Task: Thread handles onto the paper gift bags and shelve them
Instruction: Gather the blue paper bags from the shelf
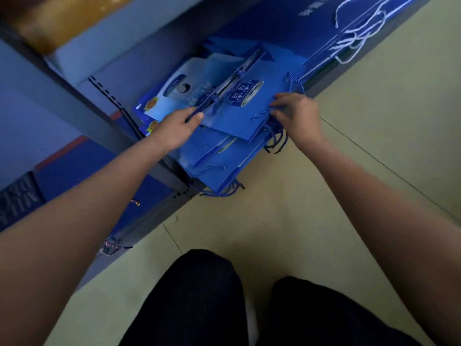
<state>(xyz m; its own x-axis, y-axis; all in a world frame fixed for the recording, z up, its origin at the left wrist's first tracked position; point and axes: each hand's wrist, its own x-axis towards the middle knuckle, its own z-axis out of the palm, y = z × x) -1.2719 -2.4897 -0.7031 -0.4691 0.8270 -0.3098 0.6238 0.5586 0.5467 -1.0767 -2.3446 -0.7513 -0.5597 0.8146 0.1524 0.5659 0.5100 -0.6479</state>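
The left hand [178, 128] is curled a little, and its thumb and fingers pinch a dark blue rope handle [199, 109] at the left edge of the top gift bag [247, 113]. The right hand [299, 113] rests on the right edge of the same bag, and its fingertips [277, 104] press down on the paper next to a second bit of twisted cord [260, 115]; I cannot tell if that hand holds the cord or only touches it. So there are two hands, both on one bag. That bag lies flat on top of a messy pile of blue bags [219, 156] on a low shelf [159, 208] just above the floor [287, 208]. I can count about four or five bags in the pile, but they overlap, so the number is not sure. Many blue rope ends [274, 141] hang off the front of the pile, too tangled to count. Behind it lies a lighter bag with a picture [174, 93], partly covered. To the far right is another stack of dark blue bags [311, 26] with white cords [359, 33], cut off by the top edge. A grey shelf post [82, 108] crosses in front of the left side. Below, two dark trouser legs [199, 303] show.
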